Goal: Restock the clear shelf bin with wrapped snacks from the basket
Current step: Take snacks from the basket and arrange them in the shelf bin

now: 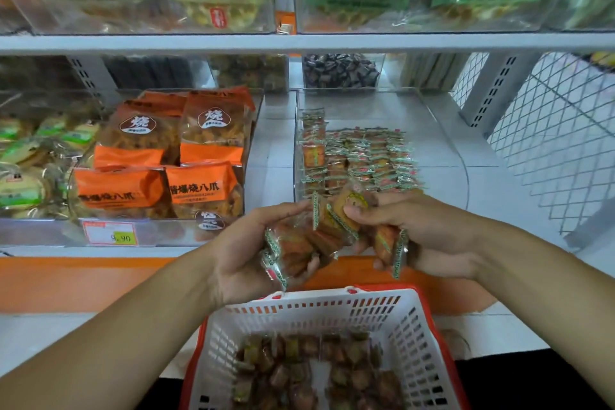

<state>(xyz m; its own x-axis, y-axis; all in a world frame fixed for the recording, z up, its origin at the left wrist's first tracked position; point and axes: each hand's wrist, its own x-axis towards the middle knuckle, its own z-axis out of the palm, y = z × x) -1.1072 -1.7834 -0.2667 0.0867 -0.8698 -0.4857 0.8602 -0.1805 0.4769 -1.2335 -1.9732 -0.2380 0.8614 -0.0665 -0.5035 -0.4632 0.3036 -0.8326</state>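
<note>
2 bare forearms reach in from the bottom corners of the view, belonging to 1 person. No sleeve edge shows on either arm; both are uncovered up to the frame edge. The left hand (pixel 253 250) and right hand (pixel 416 233) are bare: no gloves, rings, watch or bracelet can be seen on the visible wrists or fingers. Fingernails are short and unpainted where visible. The rest of the person's body lies outside the view.

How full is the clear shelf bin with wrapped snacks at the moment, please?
Partly full. The clear shelf bin holds rows of wrapped snacks on its left side only; its right side and back show bare floor.
</note>
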